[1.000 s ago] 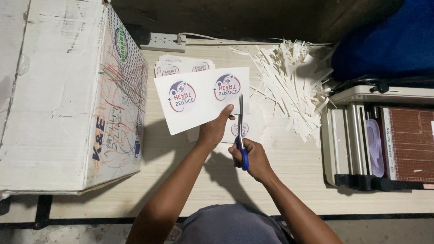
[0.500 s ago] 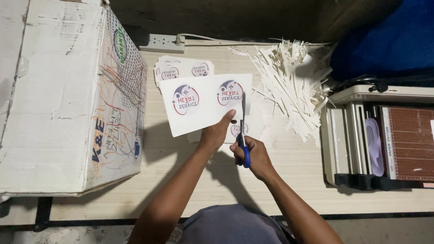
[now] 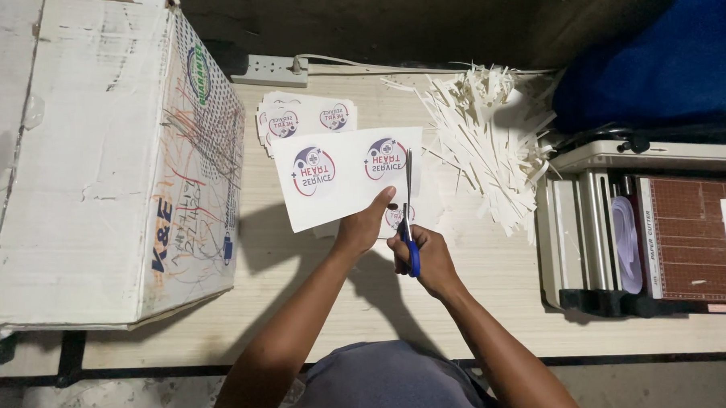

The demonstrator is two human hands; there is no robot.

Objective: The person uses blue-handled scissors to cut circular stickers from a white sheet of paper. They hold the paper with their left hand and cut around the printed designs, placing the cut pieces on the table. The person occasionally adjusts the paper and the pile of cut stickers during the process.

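Head view, looking straight down on a pale wooden table (image 3: pixel 495 304).

Left hand (image 3: pixel 364 225) sits near centre, fingers pinched shut on the lower edge of a white printed sheet (image 3: pixel 343 198), thumb on top at the sheet's 5 o'clock corner. Sheet is lifted flat above the table and carries two round red-and-blue emblems side by side.

Right hand (image 3: pixel 429 259) is just at 4 o'clock of the left hand, fingers curled closed through the blue handles of a pair of scissors (image 3: pixel 410 210). Blades point to 12 o'clock and run up through the sheet's right part, just right of the right-hand emblem. Blades look nearly together; exact gap cannot be told.

Stack of already printed sheets (image 3: pixel 308 116) lies on the table at 12 o'clock of the held sheet, partly under it.

Pile of thin white paper strips (image 3: pixel 490 143) at 2 o'clock of the hands, spread loosely on the table.

Paper cutter (image 3: pixel 646 234) with brown gridded bed at 3 o'clock, well apart from the hands.

Large worn cardboard box (image 3: pixel 96 157) at 9 o'clock. White power strip (image 3: pixel 268 70) at 12 o'clock, by the table's far edge.
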